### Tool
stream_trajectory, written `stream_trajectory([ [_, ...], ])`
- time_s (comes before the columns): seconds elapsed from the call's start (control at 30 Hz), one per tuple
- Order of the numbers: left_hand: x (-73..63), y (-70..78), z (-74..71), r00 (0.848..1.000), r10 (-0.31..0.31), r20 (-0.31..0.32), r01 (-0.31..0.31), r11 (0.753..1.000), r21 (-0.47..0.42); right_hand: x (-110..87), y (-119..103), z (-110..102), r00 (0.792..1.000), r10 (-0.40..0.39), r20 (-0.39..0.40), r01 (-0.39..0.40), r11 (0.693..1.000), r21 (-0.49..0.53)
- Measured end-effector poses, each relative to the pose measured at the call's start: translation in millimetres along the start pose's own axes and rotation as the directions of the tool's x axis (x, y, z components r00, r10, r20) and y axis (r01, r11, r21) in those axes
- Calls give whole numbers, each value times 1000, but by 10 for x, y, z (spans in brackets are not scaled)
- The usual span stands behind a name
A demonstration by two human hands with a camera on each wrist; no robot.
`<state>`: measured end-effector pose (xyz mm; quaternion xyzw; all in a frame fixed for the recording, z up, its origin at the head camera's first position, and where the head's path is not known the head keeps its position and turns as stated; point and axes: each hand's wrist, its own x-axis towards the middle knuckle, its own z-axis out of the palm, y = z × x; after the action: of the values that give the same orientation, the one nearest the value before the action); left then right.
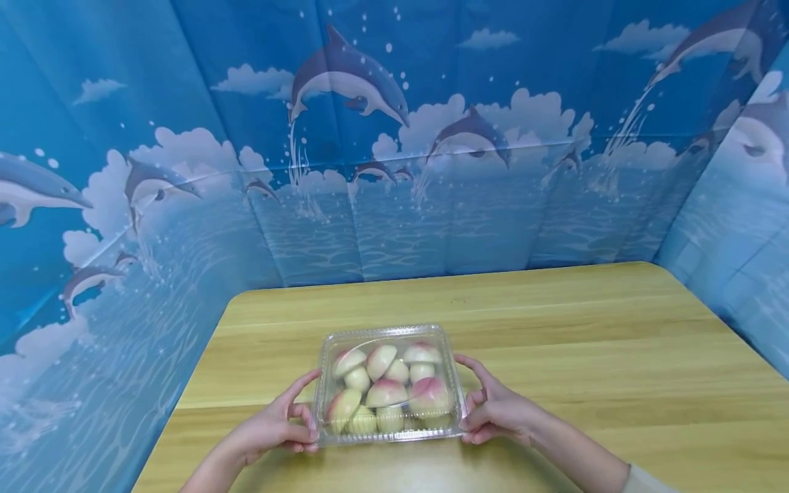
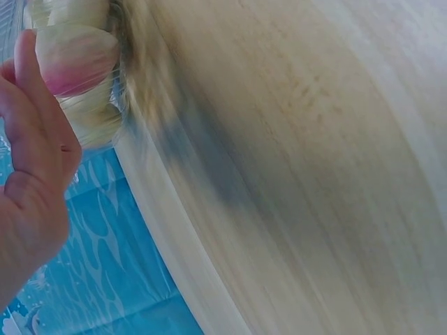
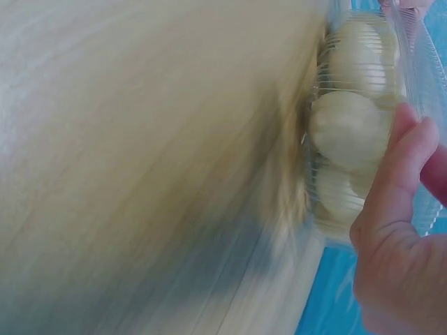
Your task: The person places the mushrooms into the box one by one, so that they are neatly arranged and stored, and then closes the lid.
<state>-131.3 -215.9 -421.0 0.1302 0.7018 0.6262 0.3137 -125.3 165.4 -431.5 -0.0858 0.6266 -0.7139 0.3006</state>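
A clear plastic clamshell box with its lid down is held between both hands over the near part of the table. Inside lie several mushroom-shaped buns, cream with pink on their caps. My left hand grips the box's left side, thumb at the near corner and a finger along the edge. Opposite it, my right hand grips the right side the same way. In the right wrist view the thumb presses the clear wall beside pale buns. A pink-tinted bun shows past the left fingers.
The light wood-grain table has rounded far corners and extends beyond the box. A blue curtain printed with dolphins, clouds and water hangs behind it and along both sides. Shadows fall on the tabletop under the box.
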Motion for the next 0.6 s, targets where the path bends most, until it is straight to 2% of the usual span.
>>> stream_trajectory([
  [0.23,-6,-36,5,1000,12,-9,-12,1000,0,-4,5,0,1000,4,4,-4,1000,7],
  [0.6,9,-62,1,998,63,4,-63,998,-19,18,33,-36,1000,18,26,-19,999,40],
])
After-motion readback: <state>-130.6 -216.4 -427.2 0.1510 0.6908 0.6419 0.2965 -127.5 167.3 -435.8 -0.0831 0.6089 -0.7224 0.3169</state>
